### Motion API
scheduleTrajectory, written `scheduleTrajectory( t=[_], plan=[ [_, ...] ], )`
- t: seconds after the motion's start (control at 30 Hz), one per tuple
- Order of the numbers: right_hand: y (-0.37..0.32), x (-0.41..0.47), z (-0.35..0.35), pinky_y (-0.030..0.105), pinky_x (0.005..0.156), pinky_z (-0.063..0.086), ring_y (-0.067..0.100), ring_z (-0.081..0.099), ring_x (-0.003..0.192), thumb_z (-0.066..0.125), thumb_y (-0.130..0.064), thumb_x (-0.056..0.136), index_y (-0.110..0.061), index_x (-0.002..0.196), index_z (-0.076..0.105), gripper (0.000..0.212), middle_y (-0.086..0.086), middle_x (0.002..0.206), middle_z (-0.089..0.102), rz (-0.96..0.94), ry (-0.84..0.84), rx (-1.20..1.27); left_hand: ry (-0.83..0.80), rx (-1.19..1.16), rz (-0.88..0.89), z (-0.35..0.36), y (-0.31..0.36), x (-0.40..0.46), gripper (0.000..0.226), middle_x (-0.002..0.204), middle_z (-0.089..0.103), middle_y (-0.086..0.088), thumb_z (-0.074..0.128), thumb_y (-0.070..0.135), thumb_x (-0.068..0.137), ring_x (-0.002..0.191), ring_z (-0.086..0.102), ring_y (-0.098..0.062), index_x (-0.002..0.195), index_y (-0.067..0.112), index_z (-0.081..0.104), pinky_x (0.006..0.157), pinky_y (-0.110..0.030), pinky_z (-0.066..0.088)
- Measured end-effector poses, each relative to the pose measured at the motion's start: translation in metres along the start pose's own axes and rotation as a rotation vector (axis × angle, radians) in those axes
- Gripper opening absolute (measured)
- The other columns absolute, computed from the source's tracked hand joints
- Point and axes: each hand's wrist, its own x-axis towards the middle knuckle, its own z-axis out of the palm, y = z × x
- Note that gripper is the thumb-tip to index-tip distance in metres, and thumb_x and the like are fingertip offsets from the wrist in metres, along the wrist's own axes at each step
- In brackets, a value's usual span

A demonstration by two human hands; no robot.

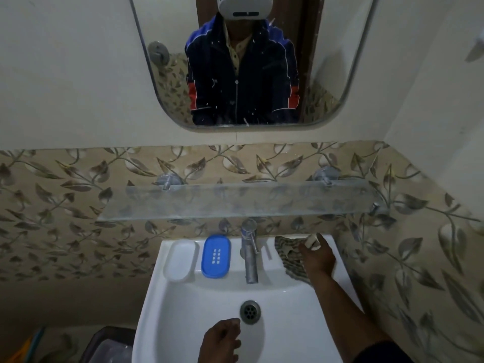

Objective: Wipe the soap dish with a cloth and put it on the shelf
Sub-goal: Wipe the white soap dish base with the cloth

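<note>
Fingers of the left hand hang loosely curled over the basin at the bottom centre of the frame, holding nothing. Further up on the right, the right hand takes hold of the striped cloth lying on the sink rim; its grip looks closed on a fold. Left of the tap, the blue soap dish sits flat beside a white tray. It looks like light, stiff plastic, probably slippery if wet, so pinching its long edges should serve. Above, the glass shelf spans the wall; set the dish down gently there.
</note>
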Motion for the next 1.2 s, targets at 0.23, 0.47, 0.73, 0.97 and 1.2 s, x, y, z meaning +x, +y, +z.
scheduleTrajectory(
  t=[0.23,0.47,0.73,0.97,1.2],
  plan=[
    [0.005,-0.075,-0.008,0.041,0.088,0.055,0.029,0.069,0.1,0.073,-0.009,0.086,-0.007,0.101,0.072,0.015,0.012,0.104,0.074,-0.004,-0.003,0.297,0.022,-0.08,0.022,0.005,0.005,0.0,0.014,0.097,0.073,-0.014,0.065,0.02,0.095,0.083,0.067,-0.031,0.094,0.011,0.074,0.066,-0.031,0.051],
    [0.0,-0.233,0.043,0.024,0.048,0.05,0.013,0.062,0.049,0.071,-0.007,0.086,-0.02,0.073,0.073,0.018,0.012,0.06,0.069,-0.02,-0.346,0.382,0.139,-0.174,0.123,-0.036,0.015,0.006,0.018,0.086,0.078,-0.016,0.062,0.013,0.094,0.074,0.071,-0.029,0.085,0.01,0.077,0.065,-0.033,0.055],
    [-0.009,-0.228,0.144,0.04,0.078,0.061,0.022,0.073,0.073,0.071,-0.021,0.087,-0.016,0.073,0.074,0.015,0.003,0.071,0.075,0.335,-0.496,0.267,0.43,-0.143,0.24,-0.082,0.031,0.053,0.016,0.101,0.075,-0.008,0.056,0.014,0.098,0.091,0.072,-0.026,0.107,0.018,0.069,0.085,-0.043,0.06],
    [0.003,-0.21,0.19,0.04,0.077,0.057,0.024,0.069,0.07,0.08,-0.031,0.08,-0.014,0.063,0.072,0.025,0.004,0.064,0.072,0.475,-0.415,0.304,0.424,-0.257,0.26,-0.094,0.038,0.094,0.02,0.103,0.072,-0.019,0.06,0.025,0.097,0.084,0.073,-0.033,0.116,0.02,0.061,0.076,-0.046,0.062],
    [0.004,-0.207,0.207,0.035,0.069,0.059,0.023,0.068,0.067,0.082,-0.02,0.079,-0.008,0.066,0.072,0.02,0.01,0.065,0.071,0.544,-0.432,0.422,0.478,-0.213,0.253,-0.096,0.043,0.116,0.038,0.112,0.071,-0.02,0.063,0.033,0.095,0.083,0.074,-0.031,0.126,0.013,0.06,0.081,-0.05,0.062]
  ],
)
